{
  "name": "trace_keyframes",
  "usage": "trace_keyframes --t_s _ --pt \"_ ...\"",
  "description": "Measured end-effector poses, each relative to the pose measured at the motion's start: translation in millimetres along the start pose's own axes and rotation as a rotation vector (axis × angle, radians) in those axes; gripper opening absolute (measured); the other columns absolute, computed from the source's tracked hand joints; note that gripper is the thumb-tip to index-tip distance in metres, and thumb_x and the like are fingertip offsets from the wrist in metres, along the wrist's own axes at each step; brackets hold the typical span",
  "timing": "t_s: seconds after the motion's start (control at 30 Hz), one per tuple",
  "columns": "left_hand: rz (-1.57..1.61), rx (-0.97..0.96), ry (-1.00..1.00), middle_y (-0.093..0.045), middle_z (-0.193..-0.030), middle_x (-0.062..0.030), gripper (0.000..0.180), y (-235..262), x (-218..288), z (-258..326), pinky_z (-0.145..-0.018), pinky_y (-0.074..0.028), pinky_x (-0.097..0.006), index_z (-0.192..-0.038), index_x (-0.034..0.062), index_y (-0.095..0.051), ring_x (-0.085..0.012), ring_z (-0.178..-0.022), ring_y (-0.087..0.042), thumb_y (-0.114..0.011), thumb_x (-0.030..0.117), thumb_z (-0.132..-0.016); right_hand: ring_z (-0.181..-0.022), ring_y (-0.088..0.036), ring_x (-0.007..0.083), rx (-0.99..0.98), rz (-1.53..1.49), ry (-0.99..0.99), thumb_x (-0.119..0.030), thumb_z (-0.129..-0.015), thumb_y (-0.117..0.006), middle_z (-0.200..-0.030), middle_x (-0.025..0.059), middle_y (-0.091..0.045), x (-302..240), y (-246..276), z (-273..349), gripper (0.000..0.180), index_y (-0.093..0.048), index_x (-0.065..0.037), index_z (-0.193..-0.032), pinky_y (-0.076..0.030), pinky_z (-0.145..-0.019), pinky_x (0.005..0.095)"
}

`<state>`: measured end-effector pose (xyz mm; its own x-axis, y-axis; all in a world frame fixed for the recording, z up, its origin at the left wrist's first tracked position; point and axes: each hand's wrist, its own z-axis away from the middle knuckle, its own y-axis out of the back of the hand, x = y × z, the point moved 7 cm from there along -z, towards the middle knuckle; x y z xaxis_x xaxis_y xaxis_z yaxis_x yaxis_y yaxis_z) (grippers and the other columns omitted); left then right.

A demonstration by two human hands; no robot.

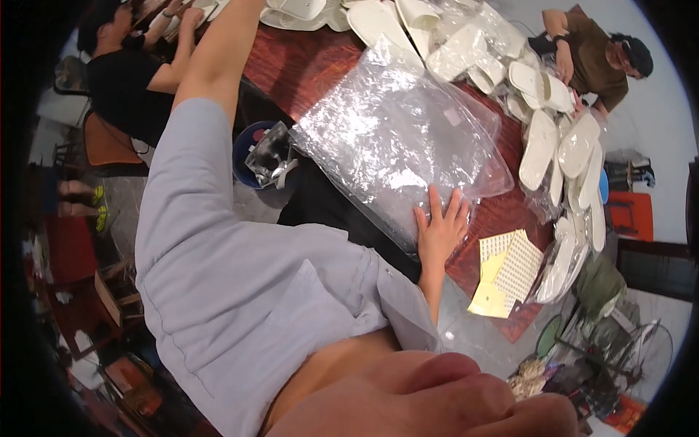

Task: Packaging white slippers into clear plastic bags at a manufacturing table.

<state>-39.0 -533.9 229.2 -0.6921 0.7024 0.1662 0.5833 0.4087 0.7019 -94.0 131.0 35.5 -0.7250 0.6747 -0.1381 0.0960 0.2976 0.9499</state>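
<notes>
My right hand (443,227) lies flat with its fingers spread on the near right edge of a stack of clear plastic bags (386,146). The bags are spread across the dark red wood-grain table (320,58) and catch the light. My left arm stretches away past the table's left side, and its hand is beyond the top edge of the picture. Close to my right hand lie sheets of small round stickers (518,266) with yellow backing paper (489,295).
White slippers (539,149), several in clear bags, are heaped along the far and right table edges. A blue bin (244,156) holding plastic stands beside the table. One person (124,80) sits at left, another (597,62) at far right. A fan (648,353) stands lower right.
</notes>
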Motion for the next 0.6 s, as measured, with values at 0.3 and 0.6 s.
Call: trace_keyframes --t_s 0.3,0.6 --pt "0.488 -0.446 -0.710 -0.067 -0.108 -0.0140 0.039 144.2 320.9 260.6 -0.088 -0.052 -0.041 -0.124 0.0175 -0.066 -0.0330 -0.104 -0.063 -0.071 0.024 -0.086 -0.134 -0.037 0.0448 0.057 -0.036 0.020 -0.041 -0.085 -0.069 -0.150 0.0175 -0.040 -2.1 9.8 -2.2 0.054 -0.058 -0.030 -0.137 -0.032 -0.105 0.0557" --pt "0.601 -0.555 -0.727 -0.053 -0.127 -0.0170 0.037 39.8 387.9 402.5 -0.102 -0.034 -0.052 -0.126 0.0214 -0.064 -0.0369 -0.129 -0.043 -0.065 0.029 -0.090 -0.133 -0.038 0.0463 0.096 -0.026 0.011 -0.041 -0.084 -0.070 -0.147 0.0207 -0.042 0.7 1.4 -0.8 0.056 -0.057 -0.029 -0.137 -0.032 -0.105 0.0563"
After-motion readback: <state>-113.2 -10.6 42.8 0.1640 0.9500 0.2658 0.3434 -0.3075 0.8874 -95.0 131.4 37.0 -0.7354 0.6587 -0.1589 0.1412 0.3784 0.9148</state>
